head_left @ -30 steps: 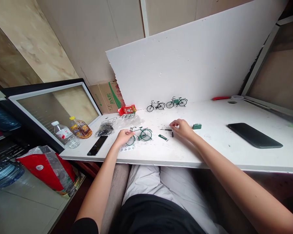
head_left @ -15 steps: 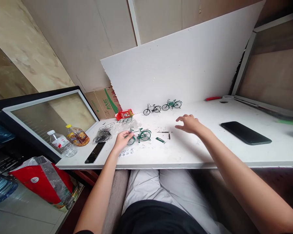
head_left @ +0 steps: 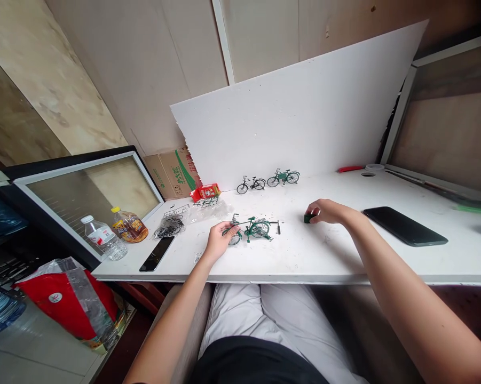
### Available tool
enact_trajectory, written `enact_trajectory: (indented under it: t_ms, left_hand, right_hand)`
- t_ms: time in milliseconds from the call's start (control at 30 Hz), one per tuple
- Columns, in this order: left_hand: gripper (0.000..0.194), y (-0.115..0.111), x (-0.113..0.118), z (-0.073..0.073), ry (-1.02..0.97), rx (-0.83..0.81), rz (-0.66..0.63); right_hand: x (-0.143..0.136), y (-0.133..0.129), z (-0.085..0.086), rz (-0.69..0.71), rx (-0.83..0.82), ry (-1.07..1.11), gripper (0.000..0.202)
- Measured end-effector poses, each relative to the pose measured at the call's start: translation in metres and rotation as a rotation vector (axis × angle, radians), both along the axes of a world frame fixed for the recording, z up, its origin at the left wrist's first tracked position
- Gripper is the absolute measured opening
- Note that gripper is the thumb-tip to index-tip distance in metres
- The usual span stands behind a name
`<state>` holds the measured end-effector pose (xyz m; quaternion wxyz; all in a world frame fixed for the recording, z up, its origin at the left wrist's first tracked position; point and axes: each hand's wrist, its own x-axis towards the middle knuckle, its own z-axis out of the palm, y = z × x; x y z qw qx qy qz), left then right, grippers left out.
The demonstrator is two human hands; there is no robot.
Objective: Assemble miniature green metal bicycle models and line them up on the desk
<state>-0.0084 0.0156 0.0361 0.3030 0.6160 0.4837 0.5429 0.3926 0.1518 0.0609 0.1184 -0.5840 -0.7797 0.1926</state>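
Note:
My left hand [head_left: 221,240] is closed on the front end of a green model bicycle [head_left: 253,228], near its front wheel. The bicycle is upright over the white table, its rear wheel pointing right. To the right, my right hand [head_left: 326,211] pinches a small dark green block-like piece [head_left: 308,218] between thumb and fingers, close to the tabletop. Just behind the bicycle's rear wheel lies a thin dark tool or rod [head_left: 278,228]. A black model bicycle [head_left: 251,184] and another green model bicycle [head_left: 283,177] stand at the back.
A bag of dark parts [head_left: 170,223], a phone [head_left: 157,254], a water bottle [head_left: 103,238] and a yellow-capped bottle [head_left: 128,225] are at the left. A red packet [head_left: 205,192] stands behind. At the right lie a larger black phone [head_left: 404,226] and a red-handled tool [head_left: 351,168].
My left hand has moved right with the green bicycle, over where a flat green piece lay. My right hand has shifted slightly right and down, and a small dark green piece now shows in its fingers.

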Motion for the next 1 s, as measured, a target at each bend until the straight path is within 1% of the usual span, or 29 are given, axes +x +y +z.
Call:
enact_trajectory:
  t_ms: [100, 167, 233, 300, 400, 500, 633, 700, 833, 1000]
  left_hand:
    - [0.038, -0.003, 0.013, -0.005, -0.039, -0.006, -0.037]
    - [0.037, -0.004, 0.020, -0.009, -0.055, -0.003, -0.052]
    - [0.037, -0.005, 0.025, -0.012, -0.059, 0.001, -0.056]
    - [0.037, -0.005, 0.027, -0.016, -0.060, 0.000, -0.059]
    - [0.038, -0.005, 0.028, -0.021, -0.068, -0.002, -0.065]
    - [0.038, -0.004, 0.026, -0.024, -0.068, 0.011, -0.055]
    - [0.036, -0.004, 0.027, -0.025, -0.053, 0.020, -0.060]
    - [0.034, -0.004, 0.027, -0.026, -0.051, 0.023, -0.066]
    - [0.031, -0.005, 0.029, -0.026, -0.048, 0.034, -0.076]
    - [0.031, -0.006, 0.030, -0.025, -0.029, 0.049, -0.076]
  right_hand:
    - [-0.008, -0.007, 0.009, 0.051, 0.093, 0.077, 0.026]
    - [-0.019, -0.016, 0.020, 0.100, 0.167, 0.166, 0.027]
    - [-0.035, -0.029, 0.033, 0.183, 0.238, 0.310, 0.033]
    - [-0.053, -0.044, 0.044, 0.274, 0.258, 0.445, 0.037]
    - [-0.081, -0.065, 0.053, 0.389, 0.263, 0.523, 0.034]
    - [-0.103, -0.081, 0.051, 0.476, 0.295, 0.523, 0.028]
    - [-0.124, -0.093, 0.040, 0.553, 0.411, 0.499, 0.016]
    - [-0.132, -0.097, 0.034, 0.577, 0.436, 0.502, 0.014]
    - [-0.140, -0.100, 0.027, 0.585, 0.493, 0.502, 0.013]
    - [-0.141, -0.097, 0.024, 0.597, 0.521, 0.483, 0.014]
